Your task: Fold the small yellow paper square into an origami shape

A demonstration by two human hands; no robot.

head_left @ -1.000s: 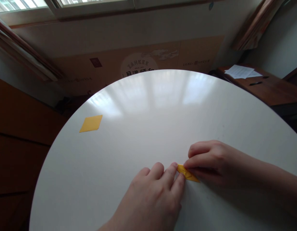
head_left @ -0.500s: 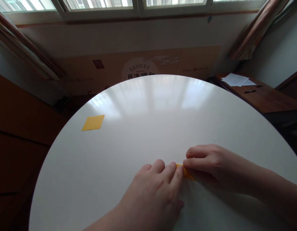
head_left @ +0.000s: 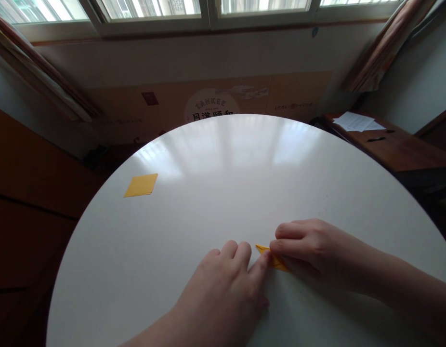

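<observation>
The right grip (head_left: 309, 250) pinches a small folded paper (head_left: 279, 263) lying on the near surface (head_left: 226, 183). The left grip (head_left: 226, 284) grasps nothing, its forefinger tip pressing the paper's left end. A sharp crease likely needs firm, even pressure with the edges kept aligned. A yellow square (head_left: 141, 185) lies far left. Windows (head_left: 150, 7) run beyond, and a desk (head_left: 396, 149) stands to the right.

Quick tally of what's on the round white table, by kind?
flat yellow paper square: 1
folded yellow paper: 1
hands: 2, the left hand and right hand, both touching the folded yellow paper
total: 4
</observation>
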